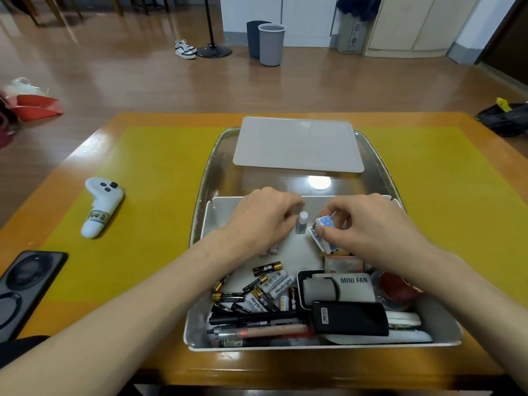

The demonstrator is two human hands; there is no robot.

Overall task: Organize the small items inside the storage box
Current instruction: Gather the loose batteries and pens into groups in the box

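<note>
Right hand (pixel 368 224) pinches a card deck (pixel 325 234) angled near-far; left hand (pixel 263 215) seemingly grips an upright bottle (pixel 301 223).

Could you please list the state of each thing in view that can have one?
storage box: open, lid off
lid: lying flat behind the box
small bottle: upright, capped
left hand: fingers curled beside the bottle
right hand: pinching the blue dotted card pack

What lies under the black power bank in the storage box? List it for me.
Under the black power bank a flat white item pokes out along its near and right edges, and the MINI FAN box runs beneath its far edge. Whatever sits directly below its middle is covered.
</note>
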